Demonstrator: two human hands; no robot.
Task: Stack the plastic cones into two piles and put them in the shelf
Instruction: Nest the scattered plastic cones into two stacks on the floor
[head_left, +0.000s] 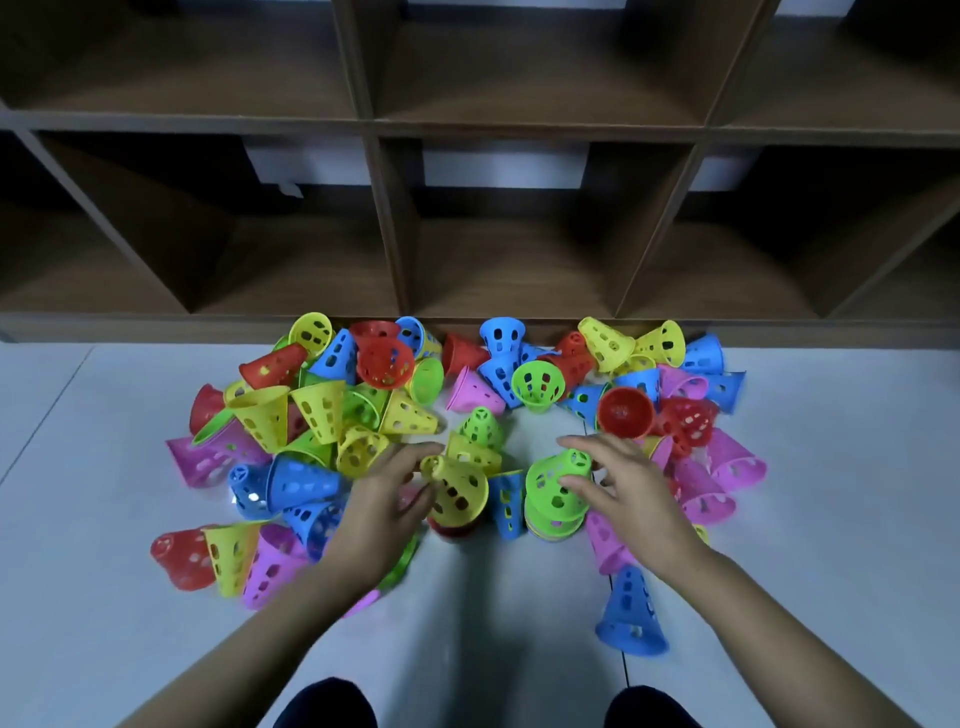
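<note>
The person's dark legs (327, 701) are closest, far back from the shelf (395, 306). The left hand (387, 493) pinches a yellow cone (460, 493) by its small end. The right hand (623, 488), fingers spread wide, touches a short green pile (553, 512). Most loose cones (311, 410) lie on the floor (104, 467) right in front of the shelf. I see none inside it, so the job looks barely started.

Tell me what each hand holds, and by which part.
The left hand pinches the yellow cone by its narrow end. The right hand spreads its fingers over the green cone, thumb on its side; a grip cannot be told.
</note>
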